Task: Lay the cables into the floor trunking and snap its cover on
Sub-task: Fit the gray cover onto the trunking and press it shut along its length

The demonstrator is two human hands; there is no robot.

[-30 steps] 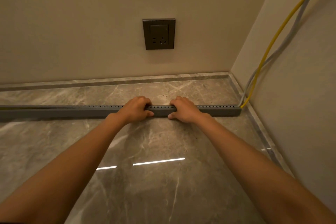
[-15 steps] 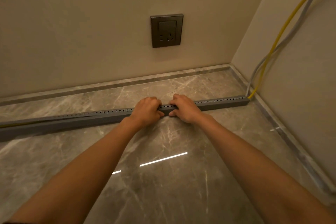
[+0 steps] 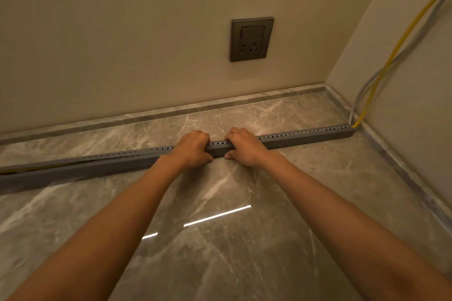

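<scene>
- Your left hand has slid a bit left since a moment ago, so more grey trunking is showing between your hands.
- Both hands are curling tight over the trunking; your right hand is sitting just beside the left.
- The yellow cable is coming down the side wall into the trunking's far end.
- The trunking is lying on a shiny stone floor, below a wall socket.

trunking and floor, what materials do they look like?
Trunking: looks like matte grey plastic, with an even dull face and a punched row of slots; painted metal is possible. Floor: polished marble-look stone or tile, veined, mirroring a light strip.
</scene>
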